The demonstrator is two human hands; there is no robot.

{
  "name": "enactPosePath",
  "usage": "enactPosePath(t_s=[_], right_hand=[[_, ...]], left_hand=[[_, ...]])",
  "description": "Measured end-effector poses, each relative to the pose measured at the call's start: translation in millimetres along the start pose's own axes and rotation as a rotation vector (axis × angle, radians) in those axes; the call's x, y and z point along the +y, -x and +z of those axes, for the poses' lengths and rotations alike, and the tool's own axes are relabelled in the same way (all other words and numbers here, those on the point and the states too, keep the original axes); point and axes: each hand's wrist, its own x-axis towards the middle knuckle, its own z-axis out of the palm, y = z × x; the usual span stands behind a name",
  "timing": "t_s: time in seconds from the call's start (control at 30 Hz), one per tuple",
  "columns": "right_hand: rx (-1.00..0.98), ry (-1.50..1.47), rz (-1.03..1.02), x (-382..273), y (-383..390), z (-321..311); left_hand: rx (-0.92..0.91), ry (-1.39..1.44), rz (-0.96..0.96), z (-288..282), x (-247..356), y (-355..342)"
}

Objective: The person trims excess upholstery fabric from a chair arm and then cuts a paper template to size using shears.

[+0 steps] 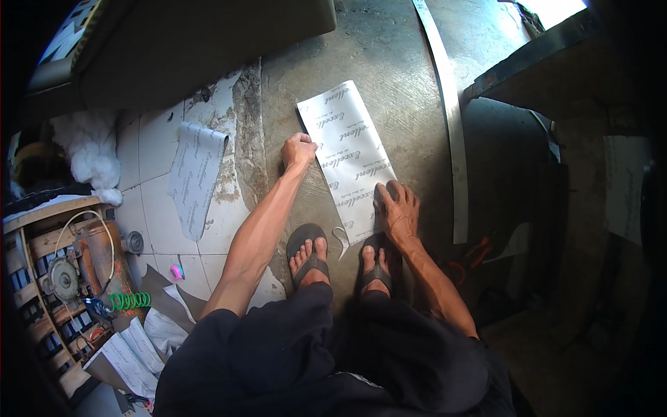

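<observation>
A long white sheet with dark script print [351, 149] lies slantwise on the concrete floor, in front of my feet. My left hand [299, 149] is closed at its left edge, thumb and finger pinching that edge. Farther down the opposite edge rests my right hand [399, 215], fingers spread, its fingertips touching the sheet. A thin curled offcut [341, 242] hangs by the sheet's near end, just ahead of my sandalled feet [310, 258].
Another printed piece [198, 181] lies on white tiles to the left. A long metal strip [451, 132] runs along the right, with red-handled scissors [479, 251] near its end. At lower left are a rusty tank [104, 257], green coiled hose [130, 301] and printed scraps [132, 354].
</observation>
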Motion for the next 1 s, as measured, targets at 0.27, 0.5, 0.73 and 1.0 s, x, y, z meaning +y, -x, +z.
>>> enactPosePath(t_s=[0.27, 0.5, 0.73, 1.0], right_hand=[[0.023, -0.021, 0.007, 0, -1, -1], [0.005, 0.002, 0.022, 5, 0, -3], [-0.006, 0.030, 0.001, 4, 3, 1], [-0.059, 0.179, -0.087, 14, -10, -10]], left_hand=[[0.035, -0.133, 0.047, -2, 19, 16], [0.103, -0.449, 0.418, 12, 42, 62], [-0.284, -0.692, 1.264, 72, 53, 93], [-0.380, -0.968, 1.008, 65, 38, 66]])
